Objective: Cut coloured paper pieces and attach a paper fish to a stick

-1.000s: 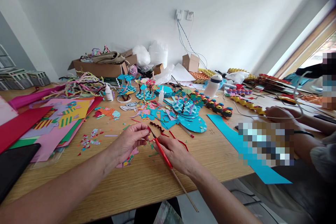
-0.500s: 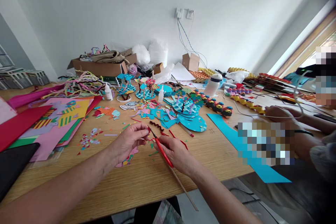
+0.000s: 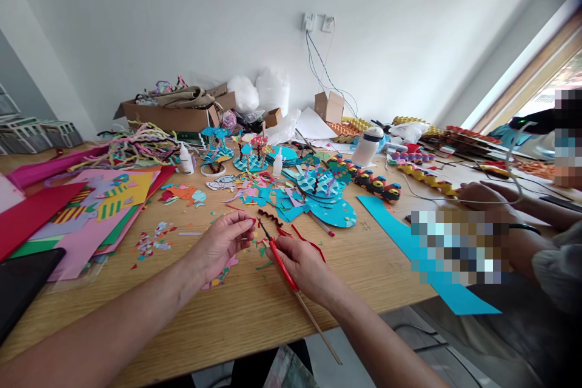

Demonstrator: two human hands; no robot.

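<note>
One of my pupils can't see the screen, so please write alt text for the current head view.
A person's right hand holds red scissors near a small red piece pinched in the left hand, over a wooden table. Paper scraps lie beyond, with coloured sheets at left and a blue strip at right.

From the red scissors (image 3: 284, 267), a hand could pass across the tabletop (image 3: 368, 264) at three o'clock, beyond the right hand (image 3: 304, 262). Paper scraps (image 3: 266, 195) obstruct twelve; a wooden stick (image 3: 318, 328) juts out towards five.
</note>
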